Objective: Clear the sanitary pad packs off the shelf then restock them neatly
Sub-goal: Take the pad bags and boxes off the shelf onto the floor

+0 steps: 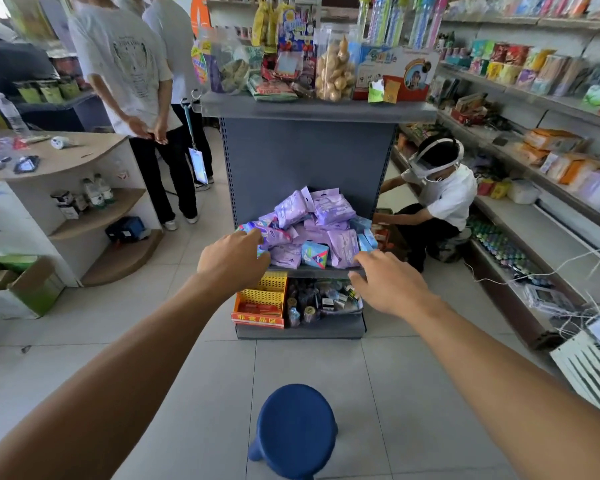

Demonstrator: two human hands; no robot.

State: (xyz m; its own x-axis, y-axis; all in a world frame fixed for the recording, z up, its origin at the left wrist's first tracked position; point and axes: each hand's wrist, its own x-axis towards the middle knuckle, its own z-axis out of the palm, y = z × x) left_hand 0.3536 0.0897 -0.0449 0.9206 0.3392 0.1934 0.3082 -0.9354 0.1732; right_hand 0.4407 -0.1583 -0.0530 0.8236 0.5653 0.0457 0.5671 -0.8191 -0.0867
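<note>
Nearest you, a blue plastic stool (pixel 296 427) stands on the tiled floor between your two outstretched forearms. Both arms reach forward and slightly inward toward the grey end-of-aisle shelf (pixel 312 271). Your left hand (pixel 234 259) is palm down with knuckles raised, its fingers curling over the left edge of the pile onto a pack; whether it truly grasps that pack you cannot tell from here. Your right hand (pixel 387 282) hovers palm down at the shelf's front right corner, fingers loose and spread, holding nothing. The sanitary pad packs (pixel 312 226), mostly purple with a few blue ones, lie heaped in a jumble on that middle shelf. Below it sits a yellow perforated basket (pixel 264 292). Beyond, to the right, a person crouches (pixel 437 199) by the side shelves.
</note>
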